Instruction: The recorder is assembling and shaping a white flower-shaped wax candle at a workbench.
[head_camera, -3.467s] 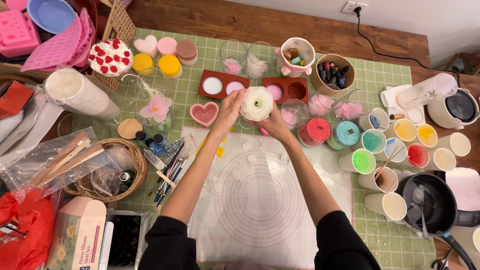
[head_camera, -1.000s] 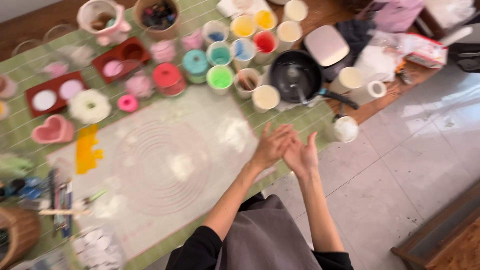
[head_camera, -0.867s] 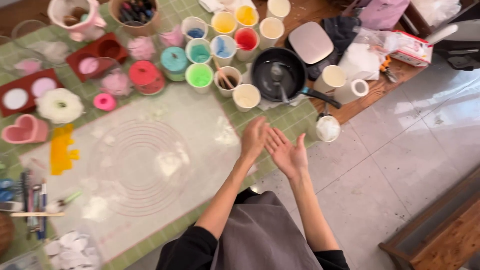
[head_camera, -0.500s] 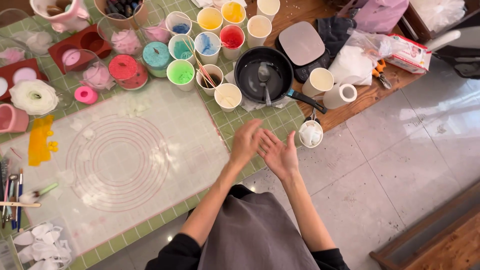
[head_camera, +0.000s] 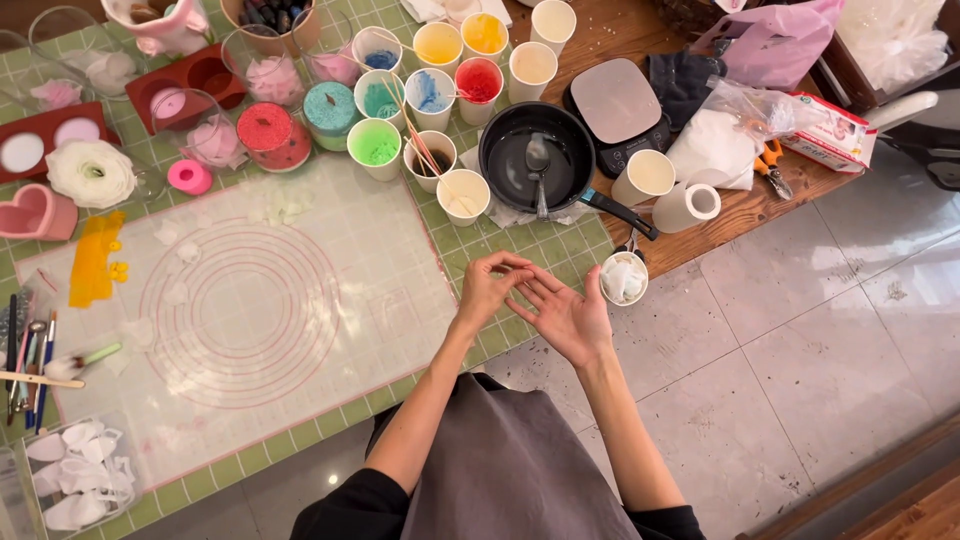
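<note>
My left hand (head_camera: 487, 287) and my right hand (head_camera: 563, 314) hover together over the near right corner of the green gridded table mat (head_camera: 505, 245). The left fingertips pinch at the fingers of the right hand, whose palm faces up with fingers spread. Neither hand holds an object. A translucent silicone mat with red circles (head_camera: 240, 300) lies to the left. A small paper cup with white scraps (head_camera: 624, 278) stands just right of the right hand. A white wax flower (head_camera: 90, 172) rests at the far left beside a pink heart mould (head_camera: 28, 212).
A black pan with a spoon (head_camera: 536, 160), a digital scale (head_camera: 616, 102), several cups of coloured wax (head_camera: 430, 85), red moulds (head_camera: 190, 80), brushes (head_camera: 30, 350) and a tub of white petals (head_camera: 75, 470) crowd the table. Tiled floor (head_camera: 800, 330) lies to the right.
My hands left the white flower and drew back to the table's near right corner. My view swung right, and the hands are rubbing or picking at each other.
</note>
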